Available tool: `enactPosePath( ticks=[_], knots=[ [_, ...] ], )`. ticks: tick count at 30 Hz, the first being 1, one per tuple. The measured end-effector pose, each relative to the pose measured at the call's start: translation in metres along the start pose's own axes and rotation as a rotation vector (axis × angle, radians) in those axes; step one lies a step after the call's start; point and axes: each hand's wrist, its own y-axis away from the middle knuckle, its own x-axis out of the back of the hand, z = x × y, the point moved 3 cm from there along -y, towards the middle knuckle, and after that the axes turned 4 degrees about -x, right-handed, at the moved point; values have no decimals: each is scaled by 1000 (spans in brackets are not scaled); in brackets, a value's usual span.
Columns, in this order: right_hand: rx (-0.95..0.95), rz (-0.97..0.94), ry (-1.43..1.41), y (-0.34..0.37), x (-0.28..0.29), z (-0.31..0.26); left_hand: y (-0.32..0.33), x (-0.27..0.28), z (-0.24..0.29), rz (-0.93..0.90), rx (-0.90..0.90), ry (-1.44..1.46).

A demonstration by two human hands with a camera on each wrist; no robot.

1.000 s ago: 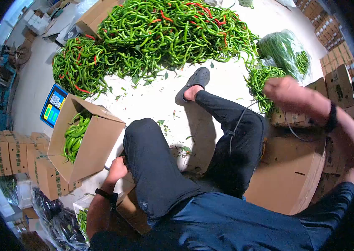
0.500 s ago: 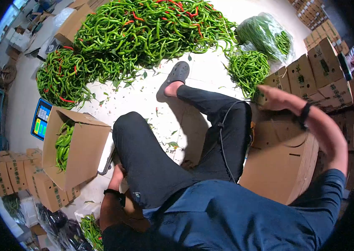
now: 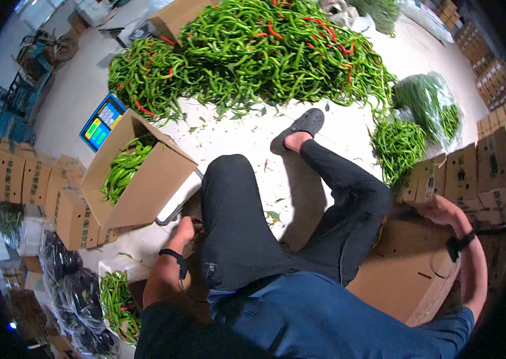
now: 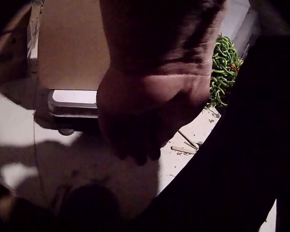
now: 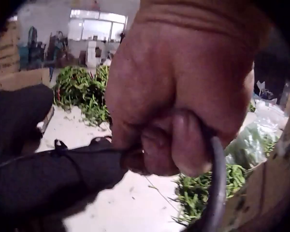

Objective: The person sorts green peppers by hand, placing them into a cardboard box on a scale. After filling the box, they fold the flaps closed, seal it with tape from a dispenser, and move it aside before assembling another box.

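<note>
My right hand (image 3: 438, 210), low beside the cartons on the right, grips a dark cable (image 5: 217, 186); in the right wrist view its fingers curl round the cable. One length of cable trails left across the dark trouser leg (image 5: 53, 183). My left hand (image 3: 184, 232) hangs beside the left knee, close to the scale platform (image 3: 176, 202). In the left wrist view its fingers point down in shadow, loosely bent, with nothing visible in them. An open carton (image 3: 154, 185) on the scale, tilted in view, contains green chili peppers (image 3: 126, 170).
A big heap of green and red chilies (image 3: 265, 66) covers the floor ahead. To the right are a smaller green pile (image 3: 399, 149), a clear plastic bag (image 3: 423, 99) and stacked cartons (image 3: 462, 173). A blue scale display (image 3: 102, 122) stands behind the carton; more boxes (image 3: 73, 209) sit at left.
My right hand has come down and back from its raised place near the right knee, still with the cable. The left hand stays by the left knee. The head view has shifted.
</note>
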Motion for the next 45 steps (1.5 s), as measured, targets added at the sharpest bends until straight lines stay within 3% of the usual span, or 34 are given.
enactPosePath(
  ticks=[1,2,4,5,6,7,9,10,12,13,14,16,17,19,22,23,24,25,27,28,29,31,32,33,35,36,37,39,40,41,43,44,45],
  knots=[
    [50,-245,685,-8,-4,96,19,3,13,13,-23,-59],
    [293,-461,1303,-13,-8,185,-65,4,-82,88,-209,-142],
    [-413,-268,1103,11,20,190,-42,5,-59,120,-198,-160],
    [-404,-254,1117,6,23,188,-42,5,-60,141,-187,-185],
    [-371,-200,1084,-2,28,185,-105,3,-118,21,-199,-89],
    [-338,-150,1051,-12,31,189,-87,2,-95,-24,-148,184],
    [-109,67,705,-41,20,149,-36,1,-30,-67,-8,749],
    [-61,146,522,-51,9,82,-20,1,-3,-56,-4,766],
    [52,215,325,-70,-12,-31,-4,14,22,114,-39,434],
    [216,331,370,-97,-25,-39,-28,15,13,151,-153,443],
    [272,376,350,-104,-31,-82,0,19,41,233,-7,583],
    [421,370,203,-117,-46,-153,-77,8,-22,428,-56,897],
    [471,356,185,-126,-56,-182,-33,10,12,431,124,1069],
    [491,227,150,-153,-75,-225,-32,21,6,405,321,856],
    [380,46,194,-184,-103,-296,-42,25,-21,553,241,1151],
    [446,-46,126,-213,-122,-305,-83,13,-63,649,320,1358],
    [509,-139,57,-243,-141,-314,-134,12,-116,669,332,1237],
    [342,-267,3,-277,-160,-322,-181,12,-164,688,349,1115],
    [374,-607,-339,-328,-197,-345,-127,41,-130,717,259,1277],
    [725,-486,-109,-398,-243,-335,-94,57,-108,728,213,1358],
    [1045,-260,100,-463,-287,-326,-104,60,-119,747,222,1384],
    [1617,-106,469,-446,-313,-384,-138,59,-157,740,274,1180],
    [954,-334,227,-435,-329,-420,-123,66,-140,698,56,1097],
    [272,-500,-2,-417,-348,-446,-123,66,-141,709,61,1112],
    [73,-521,-556,-405,-377,-473,-133,66,-139,502,153,1101],
    [65,-527,-621,-411,-390,-484,-103,81,-113,377,238,1153],
    [50,-534,-687,-419,-404,-490,-106,82,-115,382,247,1157],
    [96,-603,-766,-429,-428,-499,-105,90,-118,575,191,1161],
    [123,-636,-731,-437,-437,-506,-102,93,-121,526,92,1161],
    [144,-672,-692,-448,-449,-504,-93,98,-115,532,109,1166],
    [148,-601,-723,-453,-455,-502,-81,102,-103,614,-127,1133],
    [122,-633,-710,-446,-450,-504,-84,88,-118,697,-338,943],
    [58,-653,-725,-447,-452,-504,-90,95,-114,652,-87,1187]
  ],
)
